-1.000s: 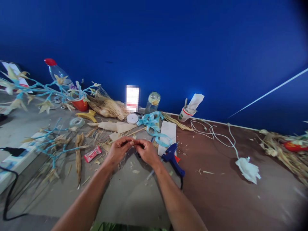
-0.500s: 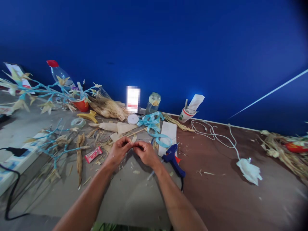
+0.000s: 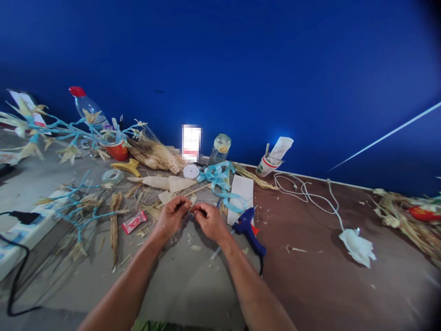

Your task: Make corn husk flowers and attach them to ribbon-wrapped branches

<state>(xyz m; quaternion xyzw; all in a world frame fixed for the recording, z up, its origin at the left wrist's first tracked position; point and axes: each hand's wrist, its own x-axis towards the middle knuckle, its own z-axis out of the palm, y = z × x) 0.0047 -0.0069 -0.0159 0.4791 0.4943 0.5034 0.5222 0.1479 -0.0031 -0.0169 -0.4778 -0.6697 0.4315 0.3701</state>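
Observation:
My left hand (image 3: 174, 216) is closed in a pinch over the middle of the worktable. Opposite it, with a narrow gap between the fingertips, my right hand (image 3: 208, 220) is curled in a pinch too. A small pale piece of husk (image 3: 193, 200) shows right at the fingertips; which hand holds it, if either, I cannot tell. Just beyond the hands lie flat pieces of dried husk (image 3: 182, 183) and a curly light-blue ribbon (image 3: 220, 177). Close to my right wrist rests a blue glue gun (image 3: 248, 227), partly over a white card (image 3: 241, 188).
Blue-wrapped branches with husk flowers (image 3: 77, 209) lie left, near a power strip (image 3: 34, 225) and a red wrapper (image 3: 134, 222). A red pot (image 3: 117, 151), glass jar (image 3: 220, 149) and white cup (image 3: 265, 165) stand along the wall. White cable (image 3: 310, 195) and crumpled tissue (image 3: 357, 246) lie right.
My fingertips have drawn slightly apart, so a small gap shows between the two hands. The things on the table stay where they were.

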